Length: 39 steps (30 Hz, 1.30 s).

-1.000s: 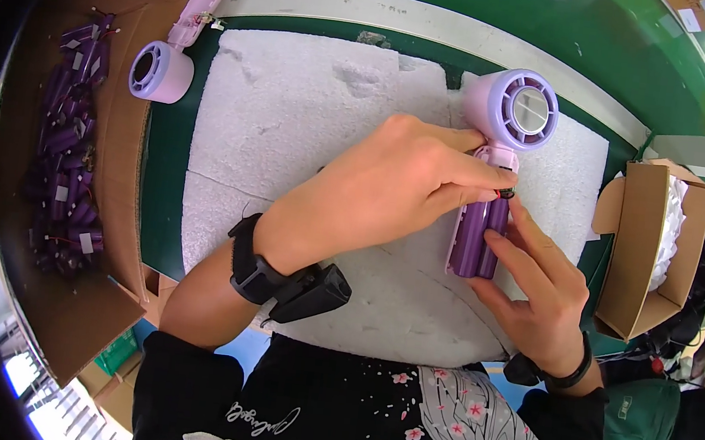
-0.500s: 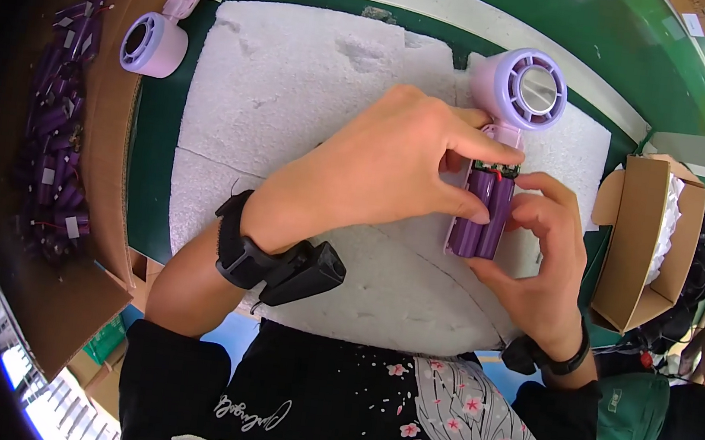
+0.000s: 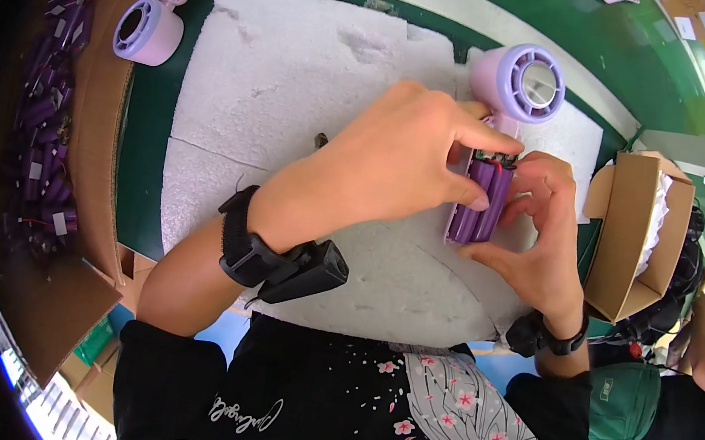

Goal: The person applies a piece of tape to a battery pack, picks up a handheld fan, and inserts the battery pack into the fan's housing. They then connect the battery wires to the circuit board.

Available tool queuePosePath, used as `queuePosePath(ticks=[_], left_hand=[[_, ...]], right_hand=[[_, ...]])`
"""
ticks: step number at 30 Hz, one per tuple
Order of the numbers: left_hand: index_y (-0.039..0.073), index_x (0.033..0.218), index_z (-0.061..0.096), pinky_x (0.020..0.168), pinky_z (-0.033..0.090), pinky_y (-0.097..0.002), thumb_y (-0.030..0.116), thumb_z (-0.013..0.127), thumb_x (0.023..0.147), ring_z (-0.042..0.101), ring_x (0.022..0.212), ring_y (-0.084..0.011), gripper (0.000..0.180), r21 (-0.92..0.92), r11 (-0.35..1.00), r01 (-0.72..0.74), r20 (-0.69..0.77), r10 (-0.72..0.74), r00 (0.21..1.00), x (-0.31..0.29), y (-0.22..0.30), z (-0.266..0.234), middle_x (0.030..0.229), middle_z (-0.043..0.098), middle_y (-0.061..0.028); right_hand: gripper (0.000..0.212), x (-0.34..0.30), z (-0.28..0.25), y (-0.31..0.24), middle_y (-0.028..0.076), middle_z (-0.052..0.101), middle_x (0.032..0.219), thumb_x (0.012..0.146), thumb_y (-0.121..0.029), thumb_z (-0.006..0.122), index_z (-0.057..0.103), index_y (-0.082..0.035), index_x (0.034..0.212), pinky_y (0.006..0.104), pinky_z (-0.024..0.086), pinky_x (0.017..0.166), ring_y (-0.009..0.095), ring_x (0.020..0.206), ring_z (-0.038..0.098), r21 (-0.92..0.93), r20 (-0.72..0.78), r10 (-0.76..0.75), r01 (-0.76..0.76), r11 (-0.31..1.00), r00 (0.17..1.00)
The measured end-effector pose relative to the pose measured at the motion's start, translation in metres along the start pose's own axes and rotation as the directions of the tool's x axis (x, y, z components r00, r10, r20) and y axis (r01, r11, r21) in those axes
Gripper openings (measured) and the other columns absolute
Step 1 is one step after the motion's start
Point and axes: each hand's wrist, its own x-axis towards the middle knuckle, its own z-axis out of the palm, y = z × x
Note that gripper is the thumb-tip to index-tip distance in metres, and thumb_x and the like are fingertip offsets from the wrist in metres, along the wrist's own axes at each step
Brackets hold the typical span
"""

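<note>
- Lilac handheld fan (image 3: pixel 517 91) lies on the white foam sheet (image 3: pixel 298 83) covering the green desk (image 3: pixel 138 152), round head pointing away from the person.
- Handle open; two purple battery cells (image 3: pixel 481 202) sit side by side inside.
- Left hand (image 3: pixel 394 160): fingers pressed on the cells from above.
- Right hand (image 3: pixel 538 232): fingers clamped around the handle's right side.
- Second fan head (image 3: pixel 146 30) far left; cardboard box (image 3: pixel 629 238) right.

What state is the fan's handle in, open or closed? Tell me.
Open. The lilac handheld fan lies on white foam, and purple battery cells show uncovered in its handle.
</note>
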Motion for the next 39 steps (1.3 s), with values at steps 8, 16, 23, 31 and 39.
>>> queuePosePath(ticks=[8,16,23,31,39], left_hand=[[0.012,0.108,0.065,0.073,0.050,-0.0284,0.011,0.077,0.059,0.064,0.078,-0.0215,0.050,-0.032,0.998,-0.055,-0.020,0.054,0.998,-0.002,-0.005,0.007,0.109,0.061,-0.0178],[0.010,0.105,0.066,0.065,0.050,-0.0294,0.012,0.077,0.058,0.060,0.067,-0.0203,0.048,-0.013,0.992,-0.125,-0.055,0.124,0.991,0.000,-0.013,0.017,0.091,0.065,-0.0102],[0.011,0.102,0.067,0.062,0.048,-0.0313,0.012,0.078,0.057,0.059,0.063,-0.0212,0.046,0.020,0.989,-0.148,-0.054,0.149,0.987,0.000,-0.017,0.018,0.081,0.063,-0.0083],[0.014,0.099,0.068,0.060,0.048,-0.0332,0.013,0.077,0.058,0.058,0.062,-0.0223,0.043,0.075,0.975,-0.207,-0.076,0.212,0.974,0.004,-0.019,0.024,0.076,0.062,-0.0085],[0.013,0.102,0.067,0.061,0.048,-0.0336,0.013,0.077,0.059,0.059,0.062,-0.0231,0.044,-0.003,0.977,-0.213,-0.082,0.212,0.974,0.005,-0.020,0.028,0.075,0.062,-0.0106]], right_hand=[[0.024,0.006,-0.002,-0.002,0.005,0.058,0.087,0.074,0.000,0.068,0.057,0.001,0.096,0.0237,0.045,0.067,0.012,0.076,0.057,0.029,-0.121,0.185,-0.183,0.983,0.975],[0.009,0.014,0.003,-0.022,0.007,0.063,0.074,0.076,-0.003,0.067,0.062,0.004,0.081,0.0229,0.047,0.059,0.011,0.063,0.059,-0.184,-0.172,0.111,-0.142,0.973,0.979],[0.010,0.021,-0.004,-0.021,0.009,0.064,0.072,0.074,-0.001,0.068,0.062,0.004,0.081,0.0234,0.048,0.056,0.012,0.060,0.061,-0.288,-0.090,0.038,-0.063,0.956,0.995],[0.006,0.019,0.005,-0.026,0.012,0.062,0.071,0.072,0.001,0.065,0.063,0.002,0.078,0.0268,0.049,0.055,0.022,0.059,0.062,-0.335,-0.069,0.002,-0.025,0.942,0.998],[0.008,0.014,-0.004,-0.016,0.012,0.061,0.070,0.072,0.001,0.066,0.065,0.002,0.079,0.0286,0.048,0.054,0.022,0.058,0.061,-0.228,-0.091,0.056,-0.075,0.971,0.994]])
